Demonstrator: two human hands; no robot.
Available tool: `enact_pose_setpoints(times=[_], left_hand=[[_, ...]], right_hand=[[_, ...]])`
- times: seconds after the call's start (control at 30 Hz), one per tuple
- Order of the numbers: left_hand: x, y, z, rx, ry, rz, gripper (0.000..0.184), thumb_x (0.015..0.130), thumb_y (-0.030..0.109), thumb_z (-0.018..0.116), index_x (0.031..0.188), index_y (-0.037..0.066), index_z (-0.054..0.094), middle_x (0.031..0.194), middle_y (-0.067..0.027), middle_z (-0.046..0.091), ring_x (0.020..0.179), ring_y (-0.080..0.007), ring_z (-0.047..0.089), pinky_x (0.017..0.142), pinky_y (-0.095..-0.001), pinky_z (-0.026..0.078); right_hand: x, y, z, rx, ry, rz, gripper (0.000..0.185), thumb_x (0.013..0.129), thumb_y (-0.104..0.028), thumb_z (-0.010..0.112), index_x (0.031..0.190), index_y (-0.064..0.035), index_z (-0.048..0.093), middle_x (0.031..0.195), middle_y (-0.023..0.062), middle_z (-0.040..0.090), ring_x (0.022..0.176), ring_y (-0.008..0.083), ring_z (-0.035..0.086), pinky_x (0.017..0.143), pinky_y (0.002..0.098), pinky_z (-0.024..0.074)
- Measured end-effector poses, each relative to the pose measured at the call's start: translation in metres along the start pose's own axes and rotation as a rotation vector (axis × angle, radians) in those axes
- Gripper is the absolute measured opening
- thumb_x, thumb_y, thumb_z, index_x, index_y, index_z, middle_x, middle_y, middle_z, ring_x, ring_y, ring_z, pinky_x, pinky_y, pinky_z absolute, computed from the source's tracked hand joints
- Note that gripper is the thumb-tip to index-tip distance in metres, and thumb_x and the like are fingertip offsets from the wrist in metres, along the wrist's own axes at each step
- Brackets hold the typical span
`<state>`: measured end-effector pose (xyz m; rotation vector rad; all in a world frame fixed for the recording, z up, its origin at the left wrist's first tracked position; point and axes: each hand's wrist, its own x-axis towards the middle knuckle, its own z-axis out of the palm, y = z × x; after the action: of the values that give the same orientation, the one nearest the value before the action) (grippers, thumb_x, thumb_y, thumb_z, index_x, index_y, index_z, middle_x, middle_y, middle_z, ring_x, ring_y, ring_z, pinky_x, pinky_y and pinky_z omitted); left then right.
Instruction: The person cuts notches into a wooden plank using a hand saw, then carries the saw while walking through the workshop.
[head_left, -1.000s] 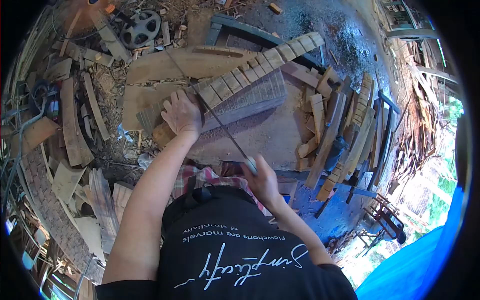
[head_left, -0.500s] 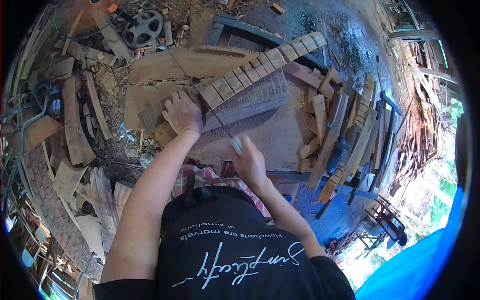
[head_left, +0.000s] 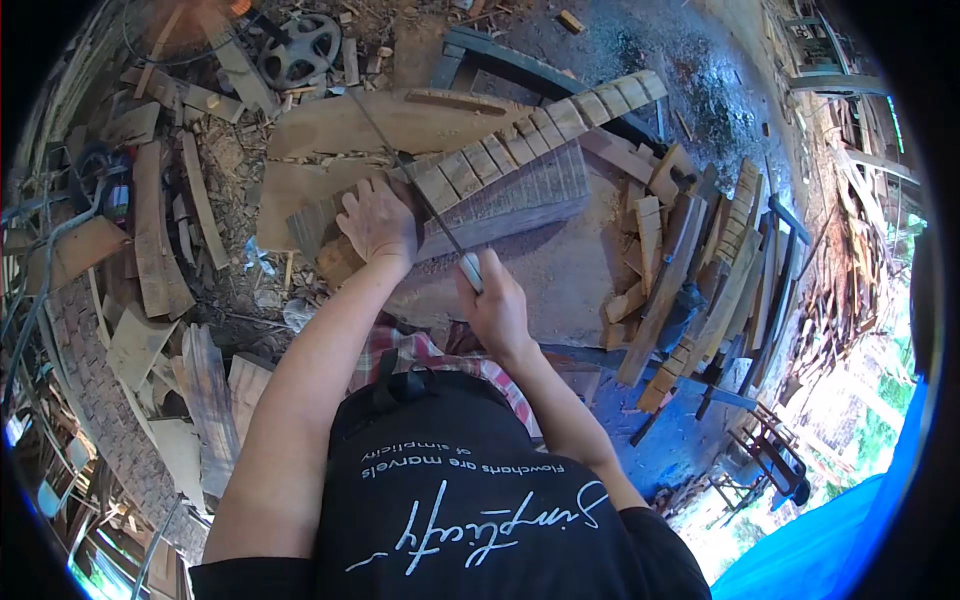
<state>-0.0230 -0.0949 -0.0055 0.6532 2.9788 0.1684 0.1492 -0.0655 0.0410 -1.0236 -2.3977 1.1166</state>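
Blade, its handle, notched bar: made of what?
Blade: likely steel, dull dark grey, thin and straight. Handle: pale, smooth-looking; plastic or painted wood, can't tell. Notched bar: apparently bare wood, tan and matte, no visible paint.

One camera, worn on the head, looks forward and steeply down past the wearer's black T-shirt (head_left: 470, 500), which fills the bottom of the frame up close. The left hand (head_left: 378, 222) and right hand (head_left: 495, 312) sit near mid-frame, while the wide, dark-cornered fisheye view curves the farther surroundings, including a spoked wheel (head_left: 299, 50), around its rim.
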Motion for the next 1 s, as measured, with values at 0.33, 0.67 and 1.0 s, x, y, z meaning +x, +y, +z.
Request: enact_pose_setpoints(times=[0.33, 0.67, 1.0], left_hand=[[-0.004, 0.005, -0.009, -0.029, -0.027, -0.038, 0.022, 0.087, 0.026, 0.050, 0.099, 0.010, 0.060, 0.103, -0.0072, 0.058, 0.100, -0.0299, 0.053, 0.082, -0.0468, 0.040], [-0.001, 0.007, -0.009, -0.010, -0.021, -0.030, 0.023, 0.088, 0.027, 0.050, 0.098, 0.010, 0.061, 0.103, -0.0082, 0.058, 0.101, -0.0296, 0.053, 0.083, -0.0465, 0.040], [-0.002, 0.004, -0.003, -0.011, 0.036, -0.041, 0.027, 0.090, 0.028, 0.048, 0.105, 0.009, 0.060, 0.108, -0.0085, 0.059, 0.103, -0.0299, 0.053, 0.084, -0.0476, 0.041]], right_hand=[[-0.091, 0.007, -0.070, 0.017, -0.122, 0.253, 0.018, 0.085, -0.011, 0.066, 0.088, -0.0029, 0.051, 0.079, 0.0218, 0.060, 0.077, 0.0431, 0.061, 0.061, 0.0438, 0.0474], [-0.075, 0.008, -0.051, 0.017, -0.017, 0.085, 0.018, 0.085, -0.016, 0.065, 0.087, -0.0048, 0.051, 0.078, 0.0186, 0.058, 0.072, 0.0415, 0.058, 0.060, 0.0475, 0.0453], [-0.013, 0.015, -0.001, 0.063, 0.059, -0.032, 0.020, 0.085, -0.014, 0.068, 0.084, -0.0025, 0.051, 0.075, 0.0199, 0.056, 0.068, 0.0420, 0.057, 0.058, 0.0444, 0.0451]])
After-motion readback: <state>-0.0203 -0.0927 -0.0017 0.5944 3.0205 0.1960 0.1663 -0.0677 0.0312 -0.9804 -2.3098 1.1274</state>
